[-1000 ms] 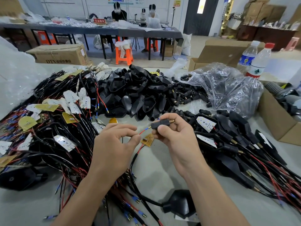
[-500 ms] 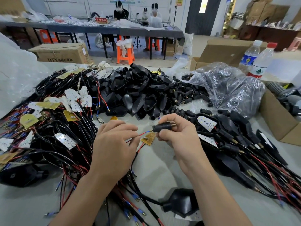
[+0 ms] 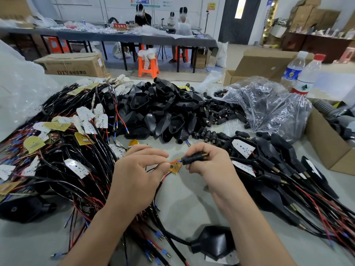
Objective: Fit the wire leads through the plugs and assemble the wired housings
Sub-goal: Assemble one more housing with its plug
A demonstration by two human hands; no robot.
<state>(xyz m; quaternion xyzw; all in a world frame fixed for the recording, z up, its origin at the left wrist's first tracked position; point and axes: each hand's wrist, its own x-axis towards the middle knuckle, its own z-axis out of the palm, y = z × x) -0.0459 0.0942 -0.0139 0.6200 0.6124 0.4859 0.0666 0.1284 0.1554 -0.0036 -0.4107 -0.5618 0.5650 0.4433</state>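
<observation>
Black plug (image 3: 193,159) right, red lead (image 3: 171,162) left

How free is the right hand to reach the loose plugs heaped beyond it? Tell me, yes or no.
Probably yes: the loose plugs lie just beyond the right hand, with nothing in between. But its grip holds a black plug, which must go first.
</observation>
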